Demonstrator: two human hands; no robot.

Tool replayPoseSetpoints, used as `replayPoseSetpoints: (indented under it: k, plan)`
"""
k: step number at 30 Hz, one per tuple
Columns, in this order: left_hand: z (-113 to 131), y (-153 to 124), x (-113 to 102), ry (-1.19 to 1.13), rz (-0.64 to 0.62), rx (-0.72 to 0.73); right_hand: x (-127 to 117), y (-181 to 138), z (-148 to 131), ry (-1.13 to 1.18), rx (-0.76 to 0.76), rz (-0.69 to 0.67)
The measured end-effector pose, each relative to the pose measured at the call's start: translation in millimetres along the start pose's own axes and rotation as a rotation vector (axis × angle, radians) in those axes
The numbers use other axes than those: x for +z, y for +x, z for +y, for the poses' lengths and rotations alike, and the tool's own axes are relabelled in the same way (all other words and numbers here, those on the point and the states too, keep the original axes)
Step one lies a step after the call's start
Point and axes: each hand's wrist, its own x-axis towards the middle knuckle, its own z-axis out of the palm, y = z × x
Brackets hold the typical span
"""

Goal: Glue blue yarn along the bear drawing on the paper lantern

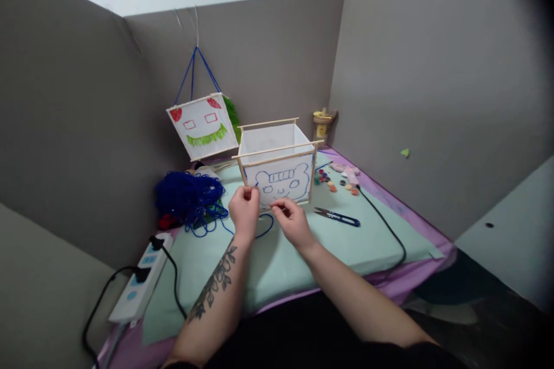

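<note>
A white box lantern (277,179) with thin wooden sticks along its edges stands on the table, its top uncovered and a blue bear face drawn on the front. At its lower left corner, my left hand (244,207) is closed in a pinch on a blue cord (269,225). The cord loops below the fingers and runs back to a tangled heap of blue cord (186,193). My right hand (292,220) also pinches close to the lantern's bottom edge; what lies between its fingertips is too small to make out. Thread snips (337,217) lie to the right.
A second lantern (203,127) with a red and green face hangs by blue cords at the back left. A power strip (142,277) with black plugs sits at left. A pink glue gun (346,172) and small coloured pieces (322,176) lie right. Grey partitions (268,57) surround the table.
</note>
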Motion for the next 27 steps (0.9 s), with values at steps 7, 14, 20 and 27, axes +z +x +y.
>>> replayPoseSetpoints:
  k: [7, 14, 20, 27]
  plan:
    - [-10, -5, -8, 0.027, 0.044, 0.261, -4, 0, 4, -0.029, -0.004, 0.105]
    - [-41, -7, -28, -0.136, 0.341, 0.413, -64, 30, 26, -0.441, 0.016, 0.429]
    - [-42, -38, -24, 0.170, -0.223, 0.079, -88, 43, 33, -0.879, 0.146, 0.031]
    - [-37, -8, -11, 0.122, -0.338, 0.081, -71, 62, 39, -0.916, 0.158, -0.052]
